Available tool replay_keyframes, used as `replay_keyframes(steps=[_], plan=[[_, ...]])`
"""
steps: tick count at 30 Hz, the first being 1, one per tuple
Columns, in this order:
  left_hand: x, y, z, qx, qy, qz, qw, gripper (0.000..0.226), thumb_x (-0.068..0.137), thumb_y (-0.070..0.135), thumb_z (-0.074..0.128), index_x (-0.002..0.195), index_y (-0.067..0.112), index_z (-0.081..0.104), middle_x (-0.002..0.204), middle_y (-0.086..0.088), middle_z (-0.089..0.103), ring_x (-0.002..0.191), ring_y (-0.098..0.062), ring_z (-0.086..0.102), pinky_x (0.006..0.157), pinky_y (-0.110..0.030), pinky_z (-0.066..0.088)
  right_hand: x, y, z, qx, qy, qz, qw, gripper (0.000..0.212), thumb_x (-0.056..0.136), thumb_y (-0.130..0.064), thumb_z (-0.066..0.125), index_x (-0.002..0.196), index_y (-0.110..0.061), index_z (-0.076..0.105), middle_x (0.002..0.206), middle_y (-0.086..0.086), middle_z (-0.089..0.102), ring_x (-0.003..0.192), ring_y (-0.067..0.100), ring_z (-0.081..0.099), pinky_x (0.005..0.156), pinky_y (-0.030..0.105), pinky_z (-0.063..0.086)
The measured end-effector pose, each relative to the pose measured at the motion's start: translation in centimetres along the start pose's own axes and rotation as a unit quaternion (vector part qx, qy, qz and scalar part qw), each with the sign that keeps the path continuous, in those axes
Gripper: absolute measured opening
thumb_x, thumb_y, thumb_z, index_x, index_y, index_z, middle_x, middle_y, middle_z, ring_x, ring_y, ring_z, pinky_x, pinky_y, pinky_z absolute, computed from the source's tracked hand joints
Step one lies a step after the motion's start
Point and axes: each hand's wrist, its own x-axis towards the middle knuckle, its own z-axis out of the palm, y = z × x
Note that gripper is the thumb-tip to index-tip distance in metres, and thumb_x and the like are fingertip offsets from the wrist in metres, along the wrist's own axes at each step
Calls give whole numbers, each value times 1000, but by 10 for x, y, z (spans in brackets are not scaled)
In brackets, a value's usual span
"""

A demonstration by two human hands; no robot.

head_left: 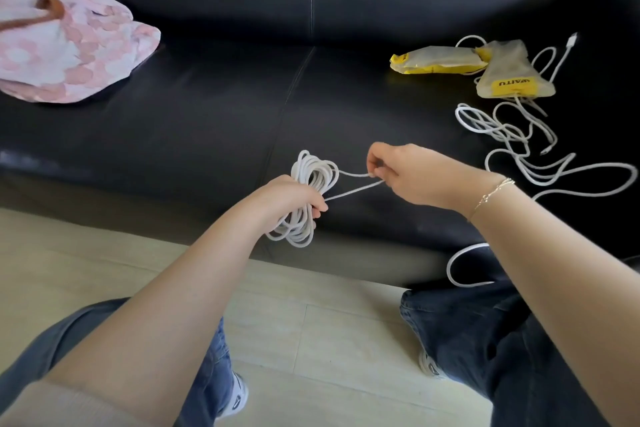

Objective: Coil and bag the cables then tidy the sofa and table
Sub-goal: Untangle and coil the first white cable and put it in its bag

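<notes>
My left hand (289, 199) grips a coil of white cable (311, 170) above the front edge of the black sofa (207, 121). My right hand (405, 173) pinches the loose end of that cable just right of the coil, and the strand runs taut between both hands. Two frosted bags with yellow labels (440, 61) (512, 73) lie on the right seat. A tangle of loose white cables (519, 149) spreads below them, and one loop (460, 265) hangs off the sofa by my right knee.
A pink flowered cushion (62, 45) leans at the sofa's left end. Pale floor tiles (311, 322) lie below between my legs in blue jeans.
</notes>
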Motion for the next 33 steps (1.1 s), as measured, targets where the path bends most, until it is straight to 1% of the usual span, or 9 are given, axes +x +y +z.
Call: replay_keyframes(steps=[6, 8, 10, 15, 19, 23, 27, 30, 33], plan=[[4, -3, 7, 46, 31, 26, 998, 10, 78, 12, 71, 68, 8, 69, 59, 0, 70, 72, -22, 66, 87, -38, 55, 0, -10, 0, 197, -13, 22, 980, 15, 102, -15, 37, 94, -20, 50, 65, -1, 58, 57, 16, 55, 64, 30, 50], [2, -4, 12, 112, 60, 56, 990, 10, 77, 17, 68, 72, 10, 72, 66, 2, 73, 67, -17, 64, 76, -31, 55, 4, -14, 1, 261, -6, 47, 964, 17, 102, -13, 36, 93, -19, 49, 61, 0, 60, 58, 16, 57, 66, 28, 52], [-1, -3, 17, 177, 85, 80, 977, 9, 78, 19, 66, 72, 13, 70, 71, 4, 73, 64, -15, 60, 68, -28, 50, 8, -15, 4, 310, 15, 69, 948, 17, 103, -12, 35, 94, -17, 49, 66, 1, 61, 62, 17, 58, 70, 32, 55], [-3, -1, 19, 276, 103, 93, 951, 6, 76, 19, 65, 77, 13, 67, 80, 0, 73, 78, -22, 68, 65, -28, 49, 17, -17, 10, 372, 77, 39, 924, 16, 103, -12, 39, 95, -19, 51, 98, -1, 65, 87, 13, 60, 80, 32, 57], [-5, 3, 20, 321, 115, 97, 935, 8, 80, 19, 64, 74, 15, 60, 83, -1, 72, 79, -22, 67, 63, -29, 48, 13, -25, 9, 404, 72, -53, 910, 14, 102, -7, 42, 97, -14, 54, 93, 3, 70, 78, 13, 61, 63, 26, 52], [-1, 7, 13, 234, 63, 63, 968, 8, 82, 22, 69, 84, 14, 68, 80, 2, 76, 79, -17, 70, 73, -29, 53, 4, -30, 5, 384, 44, -126, 914, 12, 101, -6, 46, 94, -11, 56, 73, 5, 63, 66, 14, 55, 57, 27, 48], [2, 12, 7, 178, 30, 26, 983, 13, 82, 25, 73, 77, 15, 67, 78, 1, 76, 79, -19, 68, 74, -29, 51, -5, -28, -2, 329, 50, -148, 932, 12, 98, -2, 49, 94, -8, 58, 66, 2, 60, 58, 6, 53, 49, 26, 44], [5, 12, 1, 132, 20, 14, 991, 16, 79, 24, 76, 85, 10, 71, 85, -6, 76, 92, -25, 72, 83, -35, 53, -11, -21, -9, 265, 84, -150, 949, 15, 96, -2, 52, 90, -13, 61, 67, -5, 61, 60, 1, 55, 55, 24, 47], [8, 13, -7, 146, 42, 5, 988, 31, 74, 32, 79, 92, 10, 66, 89, -9, 72, 84, -26, 70, 73, -32, 52, -12, -17, -10, 208, 111, -137, 962, 18, 94, -5, 55, 86, -20, 62, 71, -6, 62, 66, 3, 56, 65, 26, 50]])
